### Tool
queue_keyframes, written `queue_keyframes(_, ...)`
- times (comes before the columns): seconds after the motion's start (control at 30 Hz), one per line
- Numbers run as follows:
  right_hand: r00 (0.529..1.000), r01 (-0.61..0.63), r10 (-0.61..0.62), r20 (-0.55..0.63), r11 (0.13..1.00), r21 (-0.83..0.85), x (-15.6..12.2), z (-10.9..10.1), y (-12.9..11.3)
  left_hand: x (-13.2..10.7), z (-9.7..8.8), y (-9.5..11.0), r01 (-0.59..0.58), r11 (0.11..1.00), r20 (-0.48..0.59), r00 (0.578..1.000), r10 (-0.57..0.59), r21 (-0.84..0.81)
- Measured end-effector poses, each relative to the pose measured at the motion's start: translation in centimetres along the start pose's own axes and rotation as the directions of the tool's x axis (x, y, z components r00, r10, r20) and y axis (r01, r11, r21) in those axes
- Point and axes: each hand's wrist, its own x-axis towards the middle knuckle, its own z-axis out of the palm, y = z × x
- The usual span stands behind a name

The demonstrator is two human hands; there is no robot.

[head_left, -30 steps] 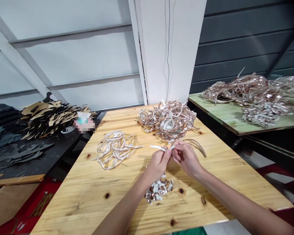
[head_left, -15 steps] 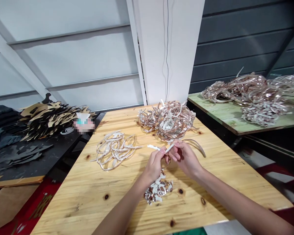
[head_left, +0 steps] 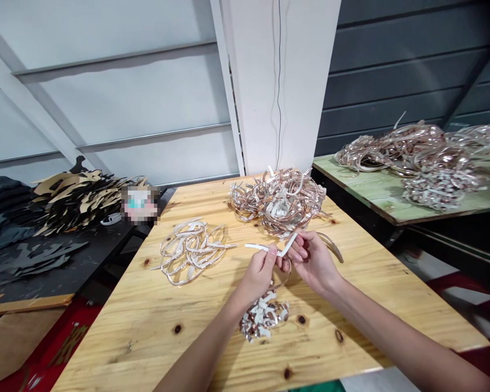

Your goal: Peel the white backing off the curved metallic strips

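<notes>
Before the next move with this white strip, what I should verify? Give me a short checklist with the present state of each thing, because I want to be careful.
Left hand pinches white strip: ok.
Right hand also grips it: cannot tell, fingers hide the contact.
Strip's upper end apart from coppery tangle: cannot tell.
Thin loop under the hands clear of scrap pile: ok.
Curved amber strip clear of the right hand: cannot tell.

A workshop: metallic strip offcuts [head_left: 277,204] lie heaped on a pine workbench [head_left: 118,343] beyond the right hand [head_left: 314,261], with a green-topped bench [head_left: 351,188] further right, stacked cut sheet pieces [head_left: 81,201] left, and ribbed metal walls [head_left: 392,71] behind.
</notes>
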Motion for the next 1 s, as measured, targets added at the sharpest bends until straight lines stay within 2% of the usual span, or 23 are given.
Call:
queue_keyframes(0.13,1.0,0.007,-0.007,-0.023,1.0,0.03,-0.1,0.1,-0.5,0.1,0.1,0.0,-0.007,0.999,-0.006,1.0,0.007,-0.044)
queue_keyframes(0.33,0.998,0.058,-0.056,-0.028,0.997,0.049,0.0,-0.2,-1.2,0.3,0.0,-0.4,0.048,0.999,-0.047,0.998,-0.048,0.0)
queue_keyframes(0.5,0.994,0.11,-0.109,-0.032,0.993,0.047,0.3,-0.2,-1.4,0.6,0.1,-0.9,0.091,0.977,-0.002,0.996,-0.093,-0.194)
queue_keyframes(0.63,0.99,0.138,-0.131,-0.059,0.981,0.137,0.4,-0.1,-1.8,0.8,0.1,-0.9,0.163,0.948,0.033,0.986,-0.161,-0.273)
queue_keyframes(0.77,0.987,0.153,-0.142,-0.069,0.968,0.201,0.4,-0.2,-2.6,1.0,-0.2,-0.9,0.167,0.937,-0.011,0.984,-0.179,-0.305)
queue_keyframes(1.0,0.98,0.195,-0.182,-0.08,0.959,0.205,0.7,-0.5,-3.1,1.5,-0.9,-1.7,0.15,0.937,-0.089,0.978,-0.187,-0.315)
